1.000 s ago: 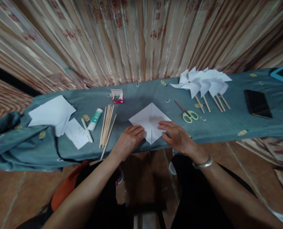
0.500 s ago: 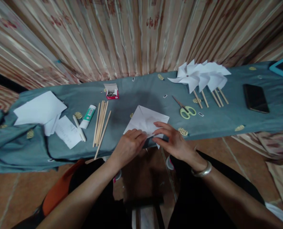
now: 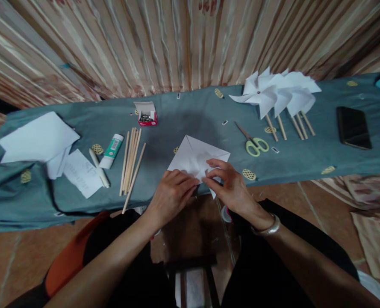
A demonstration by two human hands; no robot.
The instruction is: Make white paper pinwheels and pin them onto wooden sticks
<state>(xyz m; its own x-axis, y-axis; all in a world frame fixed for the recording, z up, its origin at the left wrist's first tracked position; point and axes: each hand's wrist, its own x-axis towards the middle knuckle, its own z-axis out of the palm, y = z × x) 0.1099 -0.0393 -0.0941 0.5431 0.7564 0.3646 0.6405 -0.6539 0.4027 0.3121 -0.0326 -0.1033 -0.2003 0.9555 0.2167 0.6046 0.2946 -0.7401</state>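
Pleated, patterned curtains hang behind the narrow table, whose blue-green cloth I look down on. At its near edge, between both hands, lies a creased white paper square. I see the right hand narrowed, thumb and forefinger pinching the paper; the left hand rests on it, fingers together, though I can't tell whether it grips. Green-handled scissors lie to the right, wooden sticks to the left.

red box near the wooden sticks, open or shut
Open: the red box has its lid tipped back, and small metal pieces show inside.
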